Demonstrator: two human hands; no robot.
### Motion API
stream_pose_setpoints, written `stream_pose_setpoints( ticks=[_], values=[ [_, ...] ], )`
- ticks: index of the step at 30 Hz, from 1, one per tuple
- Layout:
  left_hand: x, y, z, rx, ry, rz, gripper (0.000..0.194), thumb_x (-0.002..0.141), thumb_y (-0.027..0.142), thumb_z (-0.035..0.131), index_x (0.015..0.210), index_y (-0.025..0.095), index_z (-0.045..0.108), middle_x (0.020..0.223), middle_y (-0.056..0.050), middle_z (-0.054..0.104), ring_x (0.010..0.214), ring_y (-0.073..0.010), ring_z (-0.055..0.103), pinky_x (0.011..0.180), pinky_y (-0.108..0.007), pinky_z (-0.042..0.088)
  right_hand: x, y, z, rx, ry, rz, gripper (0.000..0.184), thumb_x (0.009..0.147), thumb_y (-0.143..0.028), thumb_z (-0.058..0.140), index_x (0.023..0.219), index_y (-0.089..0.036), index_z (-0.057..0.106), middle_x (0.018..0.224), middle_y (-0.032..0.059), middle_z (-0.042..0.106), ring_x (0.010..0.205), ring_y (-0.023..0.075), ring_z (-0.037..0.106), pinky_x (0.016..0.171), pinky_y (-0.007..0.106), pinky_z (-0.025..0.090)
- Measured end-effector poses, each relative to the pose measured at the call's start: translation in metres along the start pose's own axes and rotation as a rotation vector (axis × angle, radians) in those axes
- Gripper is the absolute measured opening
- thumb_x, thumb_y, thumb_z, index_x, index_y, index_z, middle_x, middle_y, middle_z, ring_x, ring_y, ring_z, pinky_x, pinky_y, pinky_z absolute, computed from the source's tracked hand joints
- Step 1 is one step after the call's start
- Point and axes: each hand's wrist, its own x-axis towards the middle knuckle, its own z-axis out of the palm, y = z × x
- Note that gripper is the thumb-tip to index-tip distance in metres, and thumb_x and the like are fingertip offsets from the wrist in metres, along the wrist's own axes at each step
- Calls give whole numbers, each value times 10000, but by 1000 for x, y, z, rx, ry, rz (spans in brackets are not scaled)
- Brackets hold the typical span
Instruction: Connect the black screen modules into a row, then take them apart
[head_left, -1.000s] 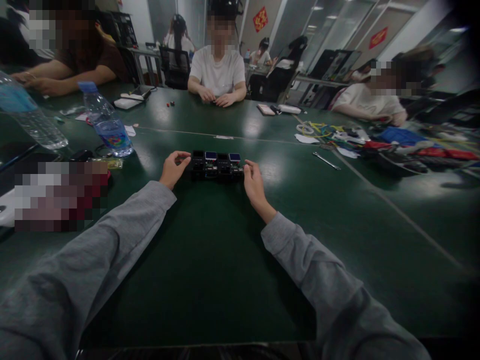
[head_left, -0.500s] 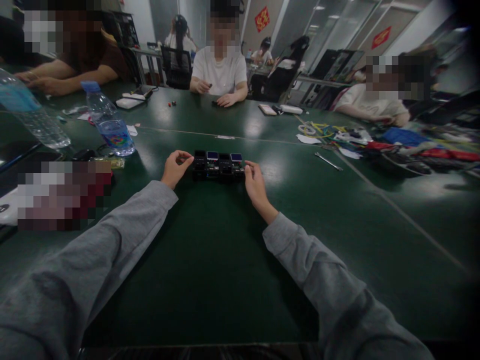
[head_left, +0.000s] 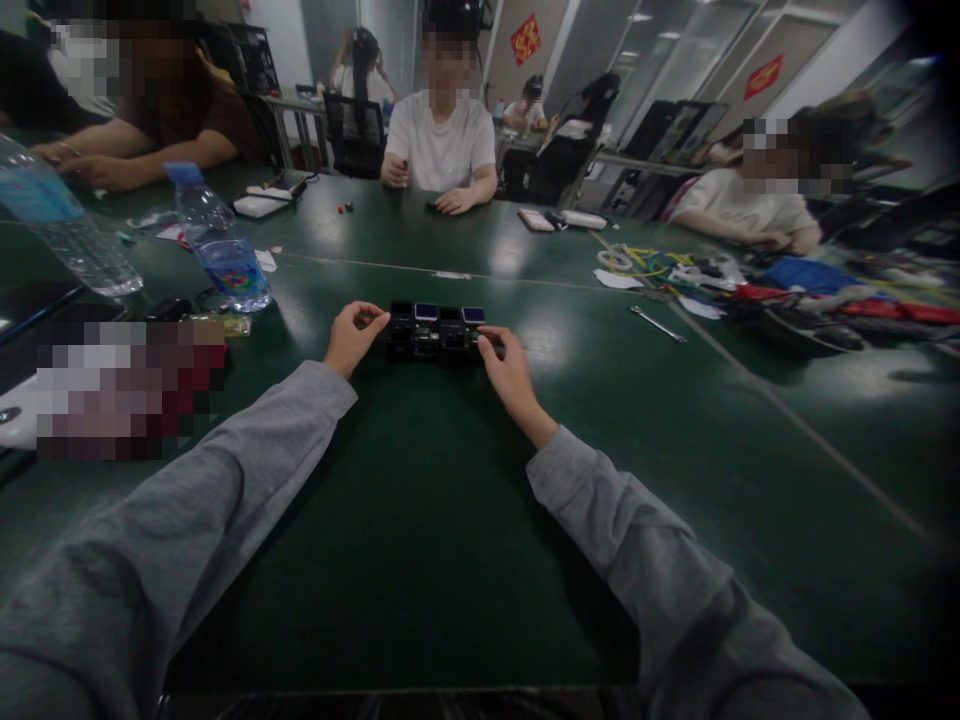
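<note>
A row of small black electronic devices with square flip-up screens (head_left: pixel 439 331) stands on the dark green table in front of me. Some of the screens look bluish grey, others black. At the left end, my left hand (head_left: pixel 355 336) pinches the outermost device with curled thumb and fingers. My right hand (head_left: pixel 508 370) has its thumb and fingertips closed on the rightmost device, partly covering it. The exact contact of the fingertips is too small to make out.
Two water bottles, one with a blue cap (head_left: pixel 225 250), stand to the left by a dark red pixelated item (head_left: pixel 180 390). On the right lie a wrench (head_left: pixel 658 324) and a heap of cables and bags (head_left: pixel 810 290). Across the table (head_left: pixel 420 560) sit several people.
My right hand has shifted slightly left, its thumb and fingers now over the rightmost device's edge. My left hand keeps its place. The person opposite has raised one hand slightly.
</note>
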Motion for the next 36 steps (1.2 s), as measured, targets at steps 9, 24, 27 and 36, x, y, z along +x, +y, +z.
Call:
stream_pose_setpoints(
  ticks=[9, 24, 27, 36],
  values=[
    [2, -1, 2, -56, 23, -39, 155, 791, 307, 699, 847, 192, 611, 853, -11, 626, 793, -157, 574, 768, -319, 468, 0, -2, -1, 15, -43, -3, 215, 881, -415, 632, 994, -233, 646, 1016, 58, 606, 966, 231, 575, 865, 411, 485],
    [3, -1, 2, -75, 14, -73, 120, 785, 253, 680, 836, 202, 583, 835, 2, 605, 772, -146, 562, 770, -316, 461, -7, -8, -13, -149, 43, 36, 201, 797, -319, 640, 911, -214, 511, 944, 58, 578, 861, 218, 566, 779, 378, 469],
    [3, -1, 2, -82, 11, -84, 125, 783, 252, 682, 836, 198, 583, 838, -1, 607, 772, -147, 565, 773, -319, 463, -23, -8, -42, -168, 8, 61, 334, 815, -420, 640, 1044, -206, 525, 975, 84, 616, 873, 251, 601, 778, 413, 491],
    [3, -3, 3, -55, 1, -55, 109, 783, 218, 668, 862, 200, 595, 878, -8, 627, 826, -151, 588, 851, -337, 477, -150, 40, -277, -645, 32, 96, 547, 863, -697, 473, 1255, -326, 568, 1056, 180, 596, 975, 406, 595, 814, 616, 458]
  ],
)
